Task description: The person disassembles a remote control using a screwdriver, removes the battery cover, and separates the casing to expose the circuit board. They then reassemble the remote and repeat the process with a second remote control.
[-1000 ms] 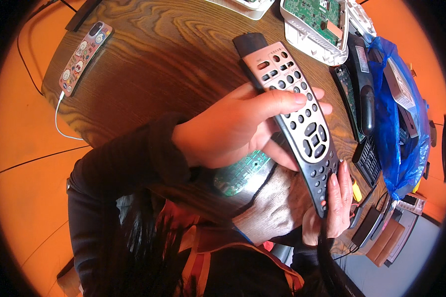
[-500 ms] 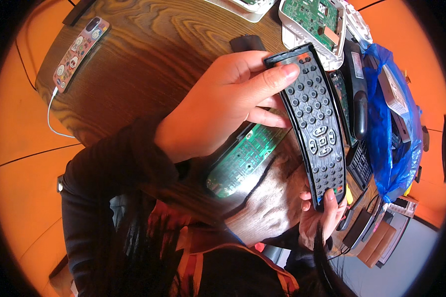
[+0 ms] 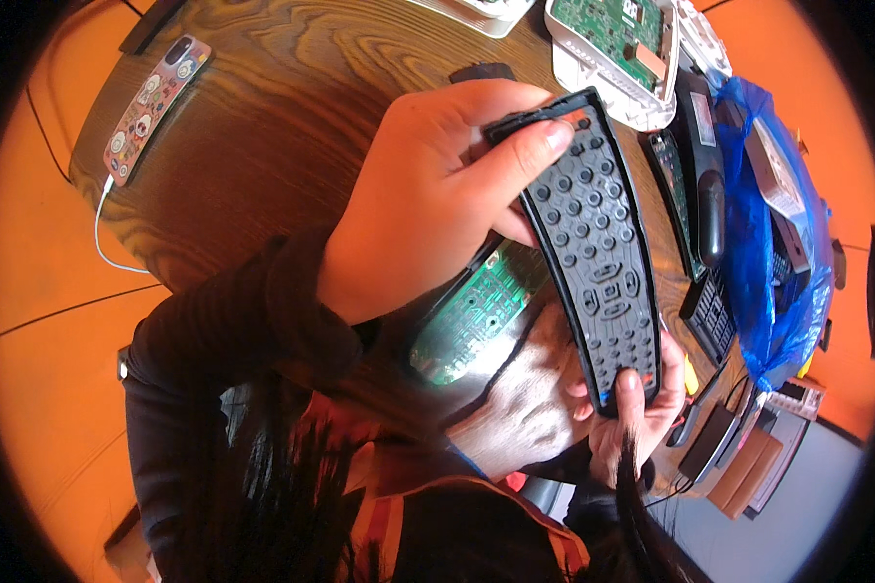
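Note:
A black remote control shell with a rubber keypad [image 3: 593, 233] in it is held up in front of me, tilted, its keypad facing me. My left hand [image 3: 428, 194] grips its far end, thumb pressed on the top keys and fingers behind. At the near end, my right hand [image 3: 642, 418] closes round the shell with its thumb on the lowest keys. Under my left wrist lies a long green circuit board [image 3: 476, 325], its upper end partly hidden by the hand and the shell.
Far left on the wooden table [image 3: 292, 107], a phone [image 3: 156, 107] is plugged into a white cable. At the back stands an opened white casing [image 3: 612, 58] with a green board. To the right are a blue plastic bag [image 3: 749, 233], a black handset [image 3: 710, 214] and another remote [image 3: 708, 319].
Both hands have shifted the shell slightly to the left, and it looks a little more turned. The other things stay where they were.

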`<action>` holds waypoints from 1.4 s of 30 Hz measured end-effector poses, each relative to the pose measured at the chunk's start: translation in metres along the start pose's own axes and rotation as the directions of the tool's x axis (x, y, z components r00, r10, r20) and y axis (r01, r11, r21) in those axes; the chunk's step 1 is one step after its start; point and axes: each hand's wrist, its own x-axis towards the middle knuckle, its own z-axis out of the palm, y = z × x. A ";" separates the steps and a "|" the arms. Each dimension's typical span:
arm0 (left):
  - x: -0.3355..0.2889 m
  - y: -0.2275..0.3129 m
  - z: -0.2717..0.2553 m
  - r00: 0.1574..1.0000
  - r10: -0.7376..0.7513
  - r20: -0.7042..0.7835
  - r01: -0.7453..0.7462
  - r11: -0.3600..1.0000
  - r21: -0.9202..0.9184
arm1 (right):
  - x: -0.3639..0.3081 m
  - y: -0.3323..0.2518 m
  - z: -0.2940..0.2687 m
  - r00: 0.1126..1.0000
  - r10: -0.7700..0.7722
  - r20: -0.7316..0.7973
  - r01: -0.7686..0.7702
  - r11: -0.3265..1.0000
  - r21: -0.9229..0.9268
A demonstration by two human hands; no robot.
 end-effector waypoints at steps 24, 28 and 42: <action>0.000 -0.008 0.004 0.976 -0.214 0.038 0.217 0.971 -0.104 | 0.010 0.003 -0.005 0.989 0.113 0.093 -0.118 0.992 0.042; -0.001 -0.011 0.005 0.973 -0.224 0.059 0.231 0.951 -0.206 | 0.004 -0.001 -0.006 0.989 0.070 0.131 -0.085 0.990 0.110; -0.010 -0.001 0.009 0.905 -0.352 0.240 0.405 0.885 -0.231 | 0.001 0.001 -0.008 0.976 0.126 0.179 -0.147 0.983 0.107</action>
